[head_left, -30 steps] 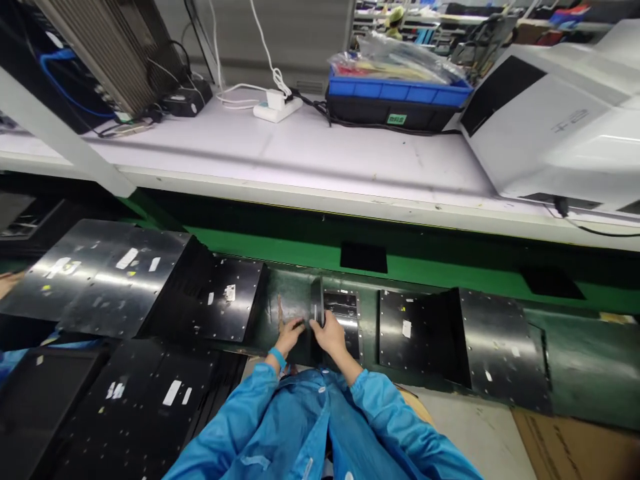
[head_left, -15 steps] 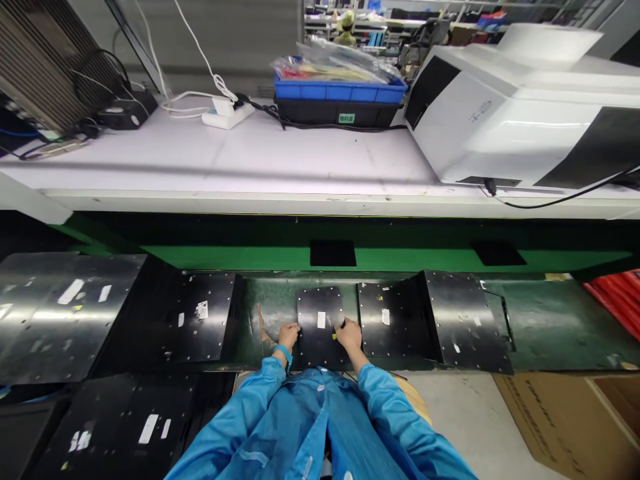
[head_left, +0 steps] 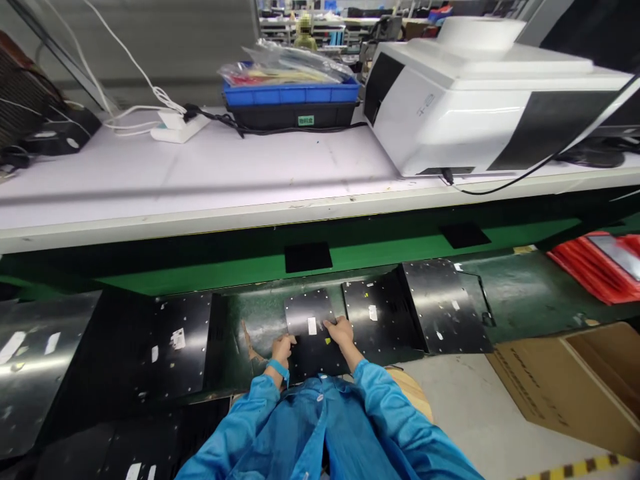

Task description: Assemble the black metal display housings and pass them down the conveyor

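A small black metal panel (head_left: 306,308) with a white label (head_left: 312,325) lies flat on the green belt (head_left: 257,317) right in front of me. My left hand (head_left: 281,348), with a blue wrist strap, grips the panel's near left edge. The fingers of my right hand (head_left: 341,331) lie on its right side, next to the label and a small yellow mark. Both arms are in blue sleeves.
More black panels (head_left: 377,313) (head_left: 445,300) overlap to the right, and larger ones (head_left: 173,343) lie to the left. On the white bench above stand a white machine (head_left: 475,100), a blue bin (head_left: 290,93) and a power strip (head_left: 175,125). A cardboard box (head_left: 565,380) sits at the lower right.
The small panel stood on edge between my hands a second ago; it now lies flat on the belt. My view has swung to the right.
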`<state>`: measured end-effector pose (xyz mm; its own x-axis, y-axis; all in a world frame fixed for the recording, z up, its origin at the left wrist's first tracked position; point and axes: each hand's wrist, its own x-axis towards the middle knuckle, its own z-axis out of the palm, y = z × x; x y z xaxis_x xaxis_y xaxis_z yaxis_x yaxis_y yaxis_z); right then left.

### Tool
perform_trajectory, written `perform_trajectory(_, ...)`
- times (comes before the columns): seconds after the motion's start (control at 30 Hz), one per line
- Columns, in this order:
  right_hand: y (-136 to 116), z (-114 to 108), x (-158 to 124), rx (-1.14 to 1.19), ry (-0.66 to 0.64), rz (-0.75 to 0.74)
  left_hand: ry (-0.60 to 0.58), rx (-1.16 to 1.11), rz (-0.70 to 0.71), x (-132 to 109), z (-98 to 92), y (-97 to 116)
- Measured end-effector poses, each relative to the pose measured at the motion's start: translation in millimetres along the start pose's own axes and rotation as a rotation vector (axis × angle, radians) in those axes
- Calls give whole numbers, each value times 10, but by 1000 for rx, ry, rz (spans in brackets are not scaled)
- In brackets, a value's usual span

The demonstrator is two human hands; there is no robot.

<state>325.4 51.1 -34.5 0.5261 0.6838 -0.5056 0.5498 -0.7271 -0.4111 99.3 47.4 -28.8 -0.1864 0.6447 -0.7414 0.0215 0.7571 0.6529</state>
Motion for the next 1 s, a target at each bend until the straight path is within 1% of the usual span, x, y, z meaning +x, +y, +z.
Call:
perform_trajectory(0.03, 64, -83, 9, 4, 21, -8, -23, -11, -10, -22, 68, 16)
perform_trajectory(0.1, 211, -304, 61, -2, 79, 6, -91, -32, -11, -64, 291, 56)
perform_trajectory(0.23, 476, -835, 259, -47, 194, 114, -275, -37, 9, -145, 954, 165)
perform_trajectory(0.3, 557, -1036, 332, -55, 238, 146, -370, -17, 7, -196, 1263, 210)
perform_trajectory(0.33, 581, -1098, 349, -55, 250, 149, -418, -6, 8, -228, 1386, 225)
perform_trajectory(0.4, 587, -1129, 339, -54, 259, 111, -507, 8, 22, -300, 1552, 242)
perform_trajectory(0.43, 566, -1099, 317, -55, 263, 71, -541, 9, 37, -337, 1593, 247)
perform_trajectory(0.5, 472, -970, 259, -64, 281, -32, -569, 7, 82, -397, 1586, 268)
perform_trajectory(0.53, 398, -885, 230, -63, 285, -90, -555, 5, 113, -413, 1534, 290)
perform_trajectory(0.57, 304, -794, 205, -51, 277, -150, -521, 2, 147, -417, 1444, 323)
perform_trajectory(0.6, 189, -701, 187, -27, 247, -205, -470, -3, 187, -408, 1311, 366)
perform_trajectory(0.63, 50, -606, 175, 9, 191, -255, -401, -12, 233, -389, 1131, 416)
perform_trajectory(0.67, -114, -506, 166, 52, 104, -299, -318, -25, 284, -366, 901, 467)
perform_trajectory(0.7, -304, -396, 156, 93, -4, -335, -226, -41, 334, -345, 623, 512)
perform_trajectory(0.73, -518, -272, 136, 123, -119, -367, -129, -63, 380, -335, 304, 544)
perform_trajectory(0.8, -997, 32, 31, 148, -324, -435, 100, -95, 486, -359, -404, 550)
perform_trajectory(0.83, -1252, 211, -65, 148, -401, -474, 239, -93, 541, -392, -763, 521)
perform_trajectory(0.9, -1762, 600, -338, 148, -501, -545, 542, -38, 615, -473, -1415, 421)
perform_trajectory(0.93, -2009, 796, -505, 150, -540, -570, 683, 7, 612, -511, -1686, 361)
perform_trajectory(0.97, -2243, 983, -679, 149, -573, -591, 796, 54, 571, -541, -1912, 303)
perform_trajectory(1.0, -2459, 1153, -852, 144, -599, -611, 868, 90, 501, -563, -2090, 252)
